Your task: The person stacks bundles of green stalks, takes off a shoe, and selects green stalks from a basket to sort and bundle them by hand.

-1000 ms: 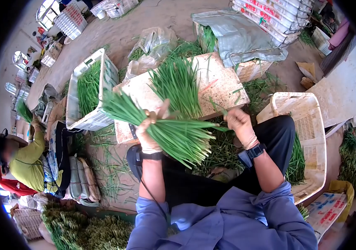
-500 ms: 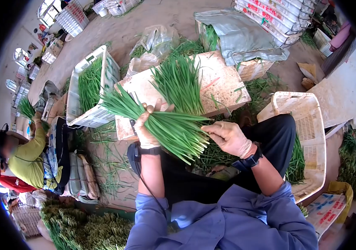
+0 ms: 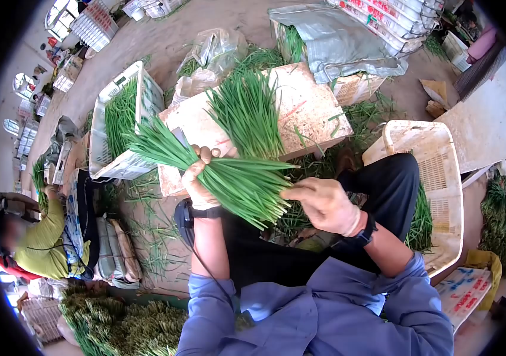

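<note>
My gloved left hand (image 3: 200, 178) is wrapped around the middle of a bunch of green chives (image 3: 238, 187). The leaf tips fan out to the upper left and the pale stalk ends point right, over my lap. At those stalk ends is my gloved right hand (image 3: 323, 203), its fingers curled and pinched together; whatever is between the fingertips is too small to make out. Another pile of chives (image 3: 247, 113) lies on the pale board (image 3: 312, 104) in front of me.
White crates holding greens stand at left (image 3: 149, 98) and right (image 3: 447, 196). A grey sheet (image 3: 339, 44) covers another crate. Bundled greens (image 3: 128, 326) lie at lower left. A co-worker in a yellow-green top (image 3: 42, 237) sits at left, holding greens. Loose leaves litter the floor.
My left hand and the bunch have shifted slightly left. My right hand has stayed by the stalk ends, its fingers more curled. The whole view has moved a little.
</note>
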`<action>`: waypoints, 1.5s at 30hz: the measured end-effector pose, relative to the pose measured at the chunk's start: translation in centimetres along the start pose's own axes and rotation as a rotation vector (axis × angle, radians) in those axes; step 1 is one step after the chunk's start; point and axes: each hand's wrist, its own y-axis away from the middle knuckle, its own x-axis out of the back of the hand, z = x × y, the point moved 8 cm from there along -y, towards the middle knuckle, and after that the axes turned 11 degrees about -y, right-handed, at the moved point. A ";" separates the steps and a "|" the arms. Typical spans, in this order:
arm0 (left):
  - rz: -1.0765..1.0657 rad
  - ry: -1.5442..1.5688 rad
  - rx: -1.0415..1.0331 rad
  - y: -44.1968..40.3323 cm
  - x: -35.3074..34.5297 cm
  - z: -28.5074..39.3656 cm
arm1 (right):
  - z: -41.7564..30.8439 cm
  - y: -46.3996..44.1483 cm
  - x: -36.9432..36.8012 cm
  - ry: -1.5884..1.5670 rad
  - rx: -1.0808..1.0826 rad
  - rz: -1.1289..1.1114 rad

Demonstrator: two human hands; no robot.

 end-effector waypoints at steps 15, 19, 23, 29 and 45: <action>0.138 -0.052 0.064 -1.0 2.0 -1.7 | 4.1 1.5 0.2 -0.033 -0.079 0.101; 0.229 -0.050 0.122 -0.8 3.0 -2.6 | 9.1 5.6 -5.9 0.151 -0.424 -0.610; 0.407 -0.044 0.151 -0.8 6.2 -2.5 | 10.2 5.7 -1.7 0.319 -0.403 -0.215; 0.462 -0.026 0.155 -1.1 7.3 -3.2 | 2.8 1.4 -0.7 0.112 0.047 0.105; 0.340 0.034 0.078 -1.3 5.4 -2.2 | 9.1 7.4 -11.2 -0.926 -1.075 -0.264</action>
